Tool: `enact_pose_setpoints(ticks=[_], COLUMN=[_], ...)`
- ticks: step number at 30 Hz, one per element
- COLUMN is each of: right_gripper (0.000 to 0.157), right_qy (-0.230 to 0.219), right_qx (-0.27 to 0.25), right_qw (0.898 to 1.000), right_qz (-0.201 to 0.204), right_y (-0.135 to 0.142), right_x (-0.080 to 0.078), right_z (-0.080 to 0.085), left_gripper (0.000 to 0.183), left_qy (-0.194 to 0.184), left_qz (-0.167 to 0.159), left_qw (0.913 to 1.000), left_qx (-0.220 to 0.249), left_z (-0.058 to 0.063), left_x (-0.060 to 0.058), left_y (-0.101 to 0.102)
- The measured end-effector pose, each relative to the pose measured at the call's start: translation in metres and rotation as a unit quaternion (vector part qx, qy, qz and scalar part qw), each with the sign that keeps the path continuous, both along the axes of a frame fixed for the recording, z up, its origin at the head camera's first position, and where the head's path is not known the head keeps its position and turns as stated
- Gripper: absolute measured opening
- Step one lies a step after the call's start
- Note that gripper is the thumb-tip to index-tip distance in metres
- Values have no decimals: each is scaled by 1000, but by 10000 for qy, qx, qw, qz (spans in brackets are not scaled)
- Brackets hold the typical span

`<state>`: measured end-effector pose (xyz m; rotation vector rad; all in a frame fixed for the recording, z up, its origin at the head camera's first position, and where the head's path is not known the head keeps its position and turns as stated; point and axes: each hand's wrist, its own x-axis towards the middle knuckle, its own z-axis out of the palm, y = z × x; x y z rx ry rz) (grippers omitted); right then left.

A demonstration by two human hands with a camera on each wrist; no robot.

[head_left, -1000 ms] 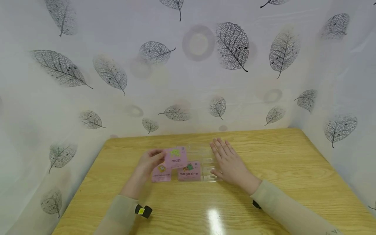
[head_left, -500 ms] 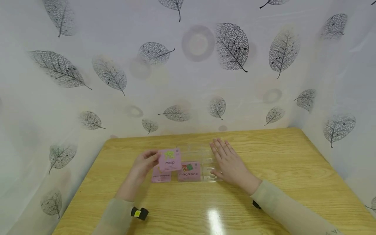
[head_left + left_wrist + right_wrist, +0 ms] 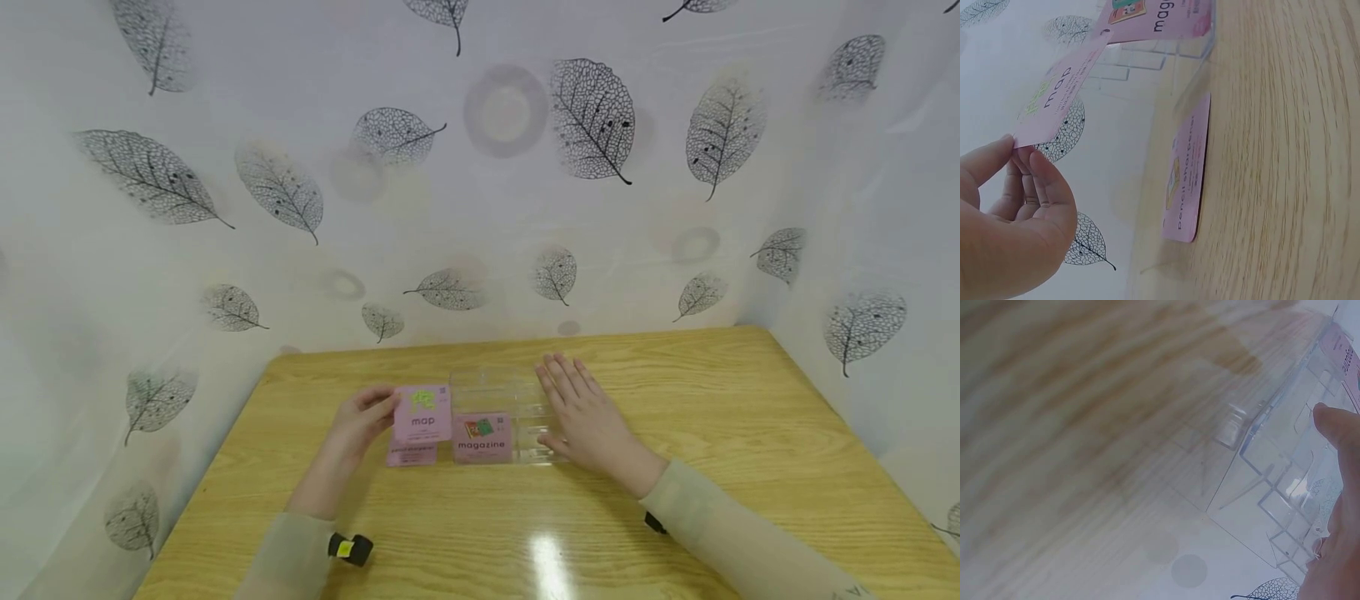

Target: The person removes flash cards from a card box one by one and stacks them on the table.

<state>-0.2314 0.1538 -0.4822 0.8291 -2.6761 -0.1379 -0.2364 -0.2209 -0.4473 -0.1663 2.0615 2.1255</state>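
My left hand (image 3: pixel 360 429) pinches the left edge of a pink card reading "map" (image 3: pixel 422 414) between thumb and fingers. Below that card, in the left wrist view, a pink "pencil sharpener" card (image 3: pixel 1186 178) lies on the table; whether others lie under it I cannot tell. From the head, the map card covers its upper part. A pink "magazine" card (image 3: pixel 482 442) stands in the front left slot of a clear plastic tiered holder (image 3: pixel 491 379). At the holder's right side rests my right hand (image 3: pixel 588 421), fingers straight, its thumb toward the front.
The wood-grain table (image 3: pixel 480 525) reaches toward me and to both sides of the holder. A pale curtain with leaf prints (image 3: pixel 480 200) closes off the back and both sides. A black wrist camera (image 3: pixel 351 549) sits at my left sleeve.
My left hand has moved left and slightly down with the map card, away from the holder and over the pencil sharpener card. The right hand stays on the holder.
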Motion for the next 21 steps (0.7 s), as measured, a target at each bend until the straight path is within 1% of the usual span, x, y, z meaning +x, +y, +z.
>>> enact_pose_setpoints(ticks=[4,12,17,21], right_gripper=[108,110,109,108], right_qy=[-79,-73,-147,-171], right_qx=[19,-56,-100,-103], right_qw=[10000,10000,9998,9998], right_qz=[-19,20,10,31], right_y=[0,0,0,0], right_x=[0,-1,0,0], right_z=[1,0,0,1], left_gripper=[12,12,10,9], left_qy=[-5,22,73,92], left_qz=[16,79,83,16], left_qw=[10000,9997,9994,9990], left_qx=[-51,-247,-328,-438], left_z=[-2,-7,-13,-19], left_x=[1,1,-1,-1], left_y=[-5,-13,-18,-22])
